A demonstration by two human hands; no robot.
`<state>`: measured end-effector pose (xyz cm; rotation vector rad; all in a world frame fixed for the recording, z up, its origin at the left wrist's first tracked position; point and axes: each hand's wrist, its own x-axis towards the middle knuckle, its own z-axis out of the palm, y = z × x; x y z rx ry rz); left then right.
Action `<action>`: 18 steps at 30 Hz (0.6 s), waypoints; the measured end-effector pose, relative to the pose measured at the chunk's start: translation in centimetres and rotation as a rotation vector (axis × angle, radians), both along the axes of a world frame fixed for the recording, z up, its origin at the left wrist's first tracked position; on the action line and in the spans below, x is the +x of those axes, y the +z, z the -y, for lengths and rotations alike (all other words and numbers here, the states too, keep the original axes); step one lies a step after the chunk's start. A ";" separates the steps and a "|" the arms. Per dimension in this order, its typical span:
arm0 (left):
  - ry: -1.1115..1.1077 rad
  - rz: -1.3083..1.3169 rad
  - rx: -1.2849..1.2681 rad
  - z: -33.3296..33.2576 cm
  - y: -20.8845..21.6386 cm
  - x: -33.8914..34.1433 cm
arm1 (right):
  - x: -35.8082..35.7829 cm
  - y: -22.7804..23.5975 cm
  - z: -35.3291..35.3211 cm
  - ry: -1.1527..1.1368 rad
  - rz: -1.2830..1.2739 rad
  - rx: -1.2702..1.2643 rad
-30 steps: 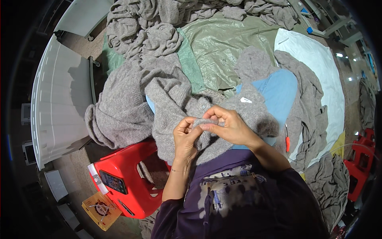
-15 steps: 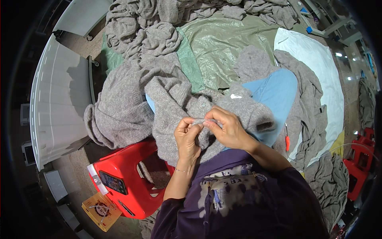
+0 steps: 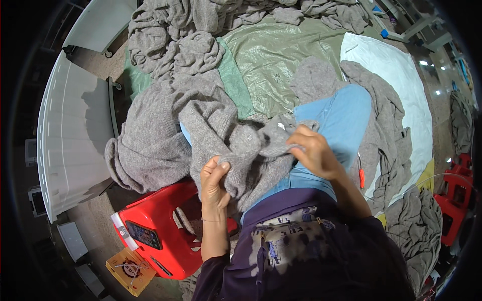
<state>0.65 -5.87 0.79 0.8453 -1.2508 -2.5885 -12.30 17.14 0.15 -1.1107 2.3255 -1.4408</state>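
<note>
A grey knitted sweater (image 3: 246,145) lies bunched across my lap, over light blue jeans (image 3: 334,113). At its near left side my left hand (image 3: 216,183) is closed, thumb and fingers pinching the knit. My right hand (image 3: 316,154) is closed on another part of the same sweater, off to the right above my knee, and the knit stretches between both hands. A small white label (image 3: 281,126) shows on the fabric just beyond my right hand. What my right fingertips pinch is partly hidden.
More grey knitwear (image 3: 150,135) is heaped to the left and far side. A red stool (image 3: 173,236) holds a phone (image 3: 144,235); a yellow box (image 3: 130,271) sits beside it. Right of my leg lies a red-handled tool (image 3: 361,178). Green sheeting (image 3: 278,55) covers the floor ahead.
My hands were together over the knit and are now apart. The left has moved left and nearer; the right has moved right, and the sweater part on the right knee has shifted inward.
</note>
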 end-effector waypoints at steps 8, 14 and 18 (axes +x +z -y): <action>0.063 -0.102 0.117 -1.0 -0.3 0.4 | 0.2 -0.8 -1.7 -0.168 -0.026 0.037; 0.018 -0.036 0.008 -2.1 1.1 -0.3 | 1.0 1.2 -0.7 -0.234 -0.157 -0.028; 0.003 -0.054 -0.171 -3.8 1.9 -0.8 | 3.4 3.0 2.6 -0.009 -0.304 -0.248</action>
